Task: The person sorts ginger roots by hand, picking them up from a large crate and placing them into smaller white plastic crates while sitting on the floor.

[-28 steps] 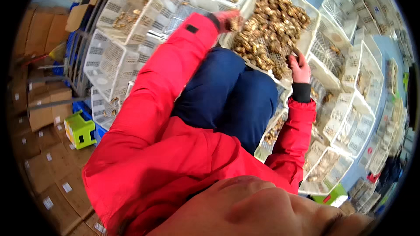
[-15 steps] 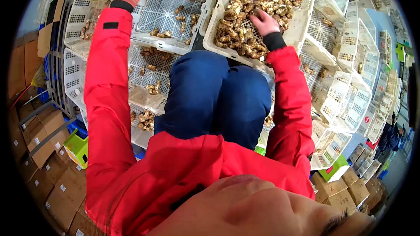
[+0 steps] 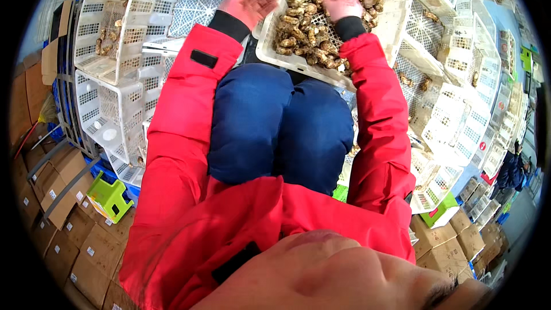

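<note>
A white plastic crate [image 3: 396, 37] stands in front of my knees, heaped with brown-and-cream mushrooms [image 3: 310, 37]. My left hand [image 3: 249, 4] is held at the crate's left rim, palm in view and fingers stretched toward the heap, with nothing in it. Over the pile, my right hand [image 3: 341, 2] reaches in among the mushrooms. Its fingers are blurred and partly hidden, so I cannot make out whether it grips one. Left of my left hand lies another white crate [image 3: 201, 8] with a lattice base, partly covered by my arm.
Tilted white crates [image 3: 109, 40] holding a few mushrooms line the left side. More white crates [image 3: 453, 115] are ranked along the right, some with mushrooms. A green crate [image 3: 109, 197] and cardboard boxes [image 3: 94, 252] sit at lower left. A person in dark clothes [image 3: 509, 171] is far right.
My left hand has swung right from the lattice-based crate to the heaped crate's rim. My right hand has shifted slightly up and left over the mushrooms. The view has shifted a little.
</note>
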Demonstrator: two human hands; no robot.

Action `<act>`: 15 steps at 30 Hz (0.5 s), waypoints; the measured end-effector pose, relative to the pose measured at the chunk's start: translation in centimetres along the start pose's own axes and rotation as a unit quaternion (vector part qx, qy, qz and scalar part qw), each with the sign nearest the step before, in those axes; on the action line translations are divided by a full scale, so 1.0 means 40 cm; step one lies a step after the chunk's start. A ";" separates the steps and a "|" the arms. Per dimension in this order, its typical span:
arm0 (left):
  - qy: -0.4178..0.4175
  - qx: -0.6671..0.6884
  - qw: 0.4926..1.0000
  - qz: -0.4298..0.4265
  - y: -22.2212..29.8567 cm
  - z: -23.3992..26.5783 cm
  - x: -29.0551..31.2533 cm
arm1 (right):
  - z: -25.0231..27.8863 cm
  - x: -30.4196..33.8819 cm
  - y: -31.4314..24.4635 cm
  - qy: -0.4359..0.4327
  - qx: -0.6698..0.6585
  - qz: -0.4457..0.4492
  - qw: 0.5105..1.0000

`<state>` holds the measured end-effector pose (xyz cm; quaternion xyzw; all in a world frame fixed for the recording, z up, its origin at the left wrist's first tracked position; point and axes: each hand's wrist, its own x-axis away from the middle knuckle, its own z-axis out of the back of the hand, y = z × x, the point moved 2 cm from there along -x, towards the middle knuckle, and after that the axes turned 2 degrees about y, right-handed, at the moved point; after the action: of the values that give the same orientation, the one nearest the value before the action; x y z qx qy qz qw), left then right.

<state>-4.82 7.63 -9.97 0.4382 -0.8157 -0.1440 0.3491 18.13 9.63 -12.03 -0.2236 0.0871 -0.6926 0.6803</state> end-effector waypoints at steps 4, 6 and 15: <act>-0.005 -0.056 0.997 0.059 -0.039 -0.033 0.010 | -0.151 -0.061 -0.085 -0.114 0.175 0.091 0.974; 0.020 -0.073 0.995 0.057 -0.029 -0.047 0.006 | -0.236 -0.125 -0.050 -0.143 0.201 0.075 0.966; 0.037 -0.251 0.962 0.104 -0.037 -0.056 0.017 | -0.039 0.066 0.024 0.058 -0.532 -0.081 0.841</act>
<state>-2.60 6.38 -8.85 0.2546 -0.7808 -0.2911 0.4907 18.40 6.69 -13.30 -0.5169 0.4632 -0.6042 0.3915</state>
